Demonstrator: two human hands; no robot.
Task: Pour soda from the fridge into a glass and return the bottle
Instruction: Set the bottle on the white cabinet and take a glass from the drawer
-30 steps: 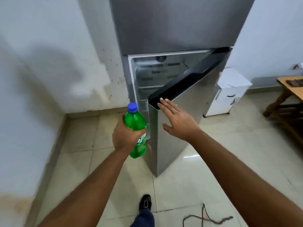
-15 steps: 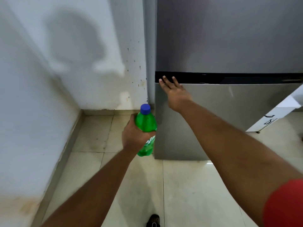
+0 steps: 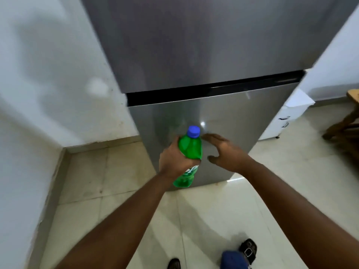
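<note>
The left hand (image 3: pixel 174 162) has its fingers wrapped tight around the green soda bottle (image 3: pixel 189 152), held upright near the shut fridge (image 3: pixel 213 65), and the right hand (image 3: pixel 225 152) beside it has its fingers spread apart

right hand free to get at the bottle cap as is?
Probably yes. The right hand is open and empty, right beside the green bottle, and the blue cap stands clear above the left hand, which grips the body lower down. Nothing sits between.
</note>
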